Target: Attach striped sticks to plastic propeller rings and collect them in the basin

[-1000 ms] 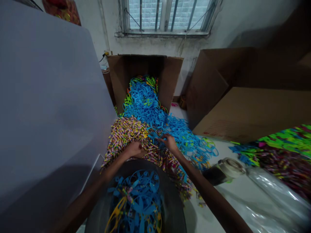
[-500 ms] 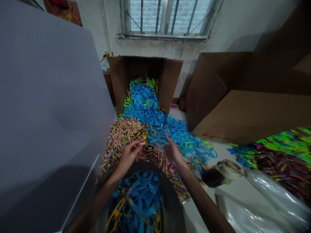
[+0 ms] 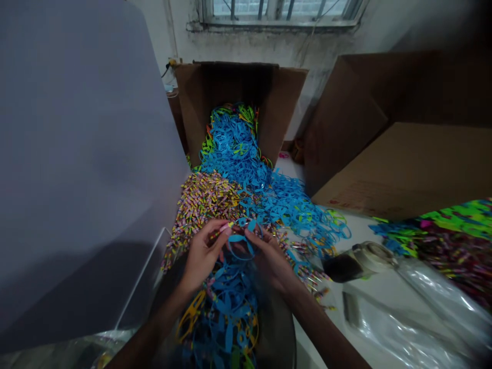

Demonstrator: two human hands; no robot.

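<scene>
Beneath a barred window [image 3: 279, 10], one open cardboard box [image 3: 240, 87] spills a heap of thin blue plastic loops [image 3: 246, 169] onto a white tabletop [image 3: 357, 230], beside a mound of speckled multicoloured strips [image 3: 203, 210]. Two hands, the left hand [image 3: 202, 253] and the right hand [image 3: 271, 261], curl inward, fingers pinching a single flat blue plastic loop [image 3: 244, 238] between them. It hangs above one round dark tub [image 3: 279, 328] filled with more blue loops. One tape roll [image 3: 359, 261] lies to the right, near a crinkled clear plastic bag [image 3: 423, 302].
</scene>
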